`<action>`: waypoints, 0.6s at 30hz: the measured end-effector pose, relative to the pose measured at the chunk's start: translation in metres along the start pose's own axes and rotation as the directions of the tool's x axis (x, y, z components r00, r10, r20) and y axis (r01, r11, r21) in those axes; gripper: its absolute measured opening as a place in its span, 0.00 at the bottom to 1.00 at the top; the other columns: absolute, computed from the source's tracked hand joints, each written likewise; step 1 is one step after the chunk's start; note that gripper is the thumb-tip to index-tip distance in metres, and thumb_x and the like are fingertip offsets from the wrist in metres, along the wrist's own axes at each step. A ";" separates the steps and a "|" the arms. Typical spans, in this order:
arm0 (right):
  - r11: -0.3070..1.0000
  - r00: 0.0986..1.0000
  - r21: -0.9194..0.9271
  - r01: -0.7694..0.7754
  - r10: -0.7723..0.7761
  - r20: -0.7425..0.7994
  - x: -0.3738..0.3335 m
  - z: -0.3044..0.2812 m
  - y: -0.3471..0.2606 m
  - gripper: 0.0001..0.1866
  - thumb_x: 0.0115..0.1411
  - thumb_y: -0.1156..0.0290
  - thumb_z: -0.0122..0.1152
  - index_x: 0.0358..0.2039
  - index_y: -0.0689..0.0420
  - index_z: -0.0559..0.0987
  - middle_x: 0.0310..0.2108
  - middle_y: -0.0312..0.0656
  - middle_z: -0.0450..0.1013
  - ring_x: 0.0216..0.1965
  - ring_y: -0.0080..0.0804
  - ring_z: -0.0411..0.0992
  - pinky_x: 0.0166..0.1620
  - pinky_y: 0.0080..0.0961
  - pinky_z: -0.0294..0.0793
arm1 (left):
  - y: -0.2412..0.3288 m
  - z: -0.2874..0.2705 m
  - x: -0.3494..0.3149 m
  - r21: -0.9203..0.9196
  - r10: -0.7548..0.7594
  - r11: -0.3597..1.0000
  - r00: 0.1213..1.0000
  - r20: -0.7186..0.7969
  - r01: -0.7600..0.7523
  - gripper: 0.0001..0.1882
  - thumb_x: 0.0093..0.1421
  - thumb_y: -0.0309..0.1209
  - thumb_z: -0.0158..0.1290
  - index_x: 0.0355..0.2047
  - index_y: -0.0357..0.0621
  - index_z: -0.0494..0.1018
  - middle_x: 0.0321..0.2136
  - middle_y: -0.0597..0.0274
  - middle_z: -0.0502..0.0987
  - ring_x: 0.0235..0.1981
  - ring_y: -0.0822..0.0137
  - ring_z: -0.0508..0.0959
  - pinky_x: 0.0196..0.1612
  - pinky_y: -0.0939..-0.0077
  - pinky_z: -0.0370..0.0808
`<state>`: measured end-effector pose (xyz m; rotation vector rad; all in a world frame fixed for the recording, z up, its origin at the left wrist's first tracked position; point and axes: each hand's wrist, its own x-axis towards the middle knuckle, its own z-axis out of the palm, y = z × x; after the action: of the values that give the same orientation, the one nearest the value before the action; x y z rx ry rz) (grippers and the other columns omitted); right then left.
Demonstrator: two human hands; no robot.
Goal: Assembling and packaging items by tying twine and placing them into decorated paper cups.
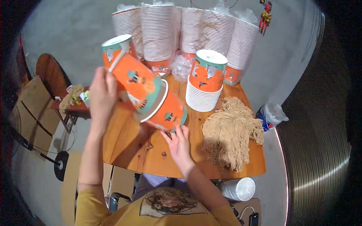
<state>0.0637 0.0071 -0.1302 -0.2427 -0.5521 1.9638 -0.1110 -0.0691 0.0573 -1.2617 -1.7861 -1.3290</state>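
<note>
My left hand [102, 88] is closed on the rim side of an orange paper bucket [130, 73] with a green band, held tilted over the table. Its green-banded end is at the white-rimmed mouth of a second orange paper bucket [167, 115]; how far it reaches in, I cannot tell. At that second bucket's base, my right hand [179, 145] grips with thumb and fingers. To the right, a stack of the same buckets [205, 81] stands upside down. A heap of tan twine [233, 132] lies beside it. Another upturned bucket [117, 47] shows behind my left hand, partly hidden.
Tall stacks of buckets in clear plastic [156, 34] line the back of the wooden table [128, 150]. Crumpled plastic [181, 67] lies between them. A small red bench [77, 109] with more twine stands left. A blue pail [269, 116] is off the right edge.
</note>
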 end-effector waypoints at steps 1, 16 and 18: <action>0.998 0.998 0.012 -0.061 0.062 -0.023 0.010 -0.006 0.002 0.11 0.66 0.66 0.49 0.44 0.53 0.61 0.50 0.40 0.63 0.54 0.37 0.64 0.56 0.52 0.66 | 0.012 -0.015 0.005 -0.040 -0.052 0.998 0.996 0.068 0.055 0.10 0.66 0.32 0.40 0.36 0.37 0.66 0.23 0.50 0.71 0.24 0.57 0.74 0.30 0.66 0.70; 0.830 0.954 -0.471 -0.298 0.279 -0.111 0.121 -0.071 -0.013 0.13 0.59 0.63 0.55 0.35 0.62 0.77 0.30 0.37 0.75 0.31 0.27 0.74 0.35 0.25 0.73 | 0.026 0.006 -0.132 -0.158 0.635 0.708 0.524 0.567 -0.688 0.12 0.51 0.29 0.47 0.36 0.39 0.69 0.29 0.60 0.69 0.32 0.61 0.72 0.37 0.67 0.68; 0.638 0.987 -0.760 -0.126 0.160 -0.029 0.122 -0.098 -0.018 0.13 0.60 0.65 0.51 0.36 0.61 0.77 0.30 0.45 0.77 0.34 0.37 0.75 0.37 0.31 0.72 | 0.026 0.020 -0.135 -0.180 0.659 0.697 0.522 0.541 -0.694 0.13 0.50 0.29 0.47 0.37 0.39 0.69 0.29 0.60 0.69 0.32 0.61 0.72 0.36 0.67 0.67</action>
<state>0.0631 0.1493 -0.1981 -0.7987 -1.4268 1.7736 -0.0332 -0.0959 -0.0543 -2.1975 -1.3544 -0.4400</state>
